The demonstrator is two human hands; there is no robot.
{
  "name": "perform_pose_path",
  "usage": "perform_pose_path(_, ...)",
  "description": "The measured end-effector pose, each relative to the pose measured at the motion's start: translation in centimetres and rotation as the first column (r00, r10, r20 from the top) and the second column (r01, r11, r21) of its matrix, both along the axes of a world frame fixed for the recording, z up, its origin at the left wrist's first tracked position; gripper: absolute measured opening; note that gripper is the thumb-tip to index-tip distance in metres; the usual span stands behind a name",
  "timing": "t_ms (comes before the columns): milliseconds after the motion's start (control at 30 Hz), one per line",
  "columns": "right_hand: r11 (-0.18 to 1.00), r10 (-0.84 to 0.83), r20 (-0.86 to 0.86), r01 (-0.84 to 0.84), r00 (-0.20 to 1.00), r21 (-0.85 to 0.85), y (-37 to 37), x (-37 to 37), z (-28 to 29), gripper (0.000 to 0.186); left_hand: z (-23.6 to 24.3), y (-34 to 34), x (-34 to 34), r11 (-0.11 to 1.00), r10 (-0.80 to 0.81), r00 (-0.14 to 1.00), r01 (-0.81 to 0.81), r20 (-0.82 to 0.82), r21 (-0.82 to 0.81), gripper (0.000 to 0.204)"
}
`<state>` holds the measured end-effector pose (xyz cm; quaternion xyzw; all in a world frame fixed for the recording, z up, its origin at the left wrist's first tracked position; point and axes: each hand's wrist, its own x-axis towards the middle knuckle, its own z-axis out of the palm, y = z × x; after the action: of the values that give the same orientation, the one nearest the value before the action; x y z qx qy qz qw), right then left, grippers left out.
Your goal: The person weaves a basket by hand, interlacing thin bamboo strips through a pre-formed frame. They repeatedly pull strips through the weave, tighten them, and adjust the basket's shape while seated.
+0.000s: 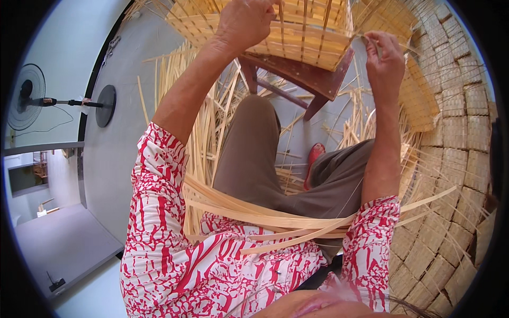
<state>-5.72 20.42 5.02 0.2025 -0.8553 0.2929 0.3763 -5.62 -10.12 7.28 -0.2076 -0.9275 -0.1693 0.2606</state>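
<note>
A yellow woven bamboo-strip basket (318,45) rests on a red-brown wooden stool (294,71) at the top middle. My left hand (249,21) is closed at the basket's upper side by its vertical slats, fingertips partly cut off by the frame's edge. Just beside the basket's right corner, my right hand (383,53) has its fingertips pinched on what looks like a thin strip. Several long pale strips (281,216) lie across my lap.
Loose strips (199,122) cover the grey floor around the stool and my legs. Woven yellow panels (419,100) sit at the right, before stacked woven pieces (458,164). A standing fan (29,98) and a grey board (69,249) are at the left.
</note>
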Motion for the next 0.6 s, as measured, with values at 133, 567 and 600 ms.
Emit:
perform_pose_path(133,0.986,0.109,0.243,-0.073,0.964,-0.153,1.0,-0.7,-2.1,0.011,-0.4,1.0,1.5,0.976,0.110,0.993,-0.116,-0.043,-0.187,0.020)
perform_pose_path(567,0.910,0.415,0.325,-0.390,0.850,-0.142,-0.4,-0.9,-1.6,0.016,-1.9,-0.4,7.3,0.861,-0.002,0.963,0.138,-0.268,0.490,0.017)
perform_pose_path(600,0.900,0.434,0.347,-0.413,0.831,-0.137,-0.9,-0.3,-1.4,0.016,-2.2,0.3,7.7,0.895,-0.062,0.955,0.181,-0.288,0.409,0.018)
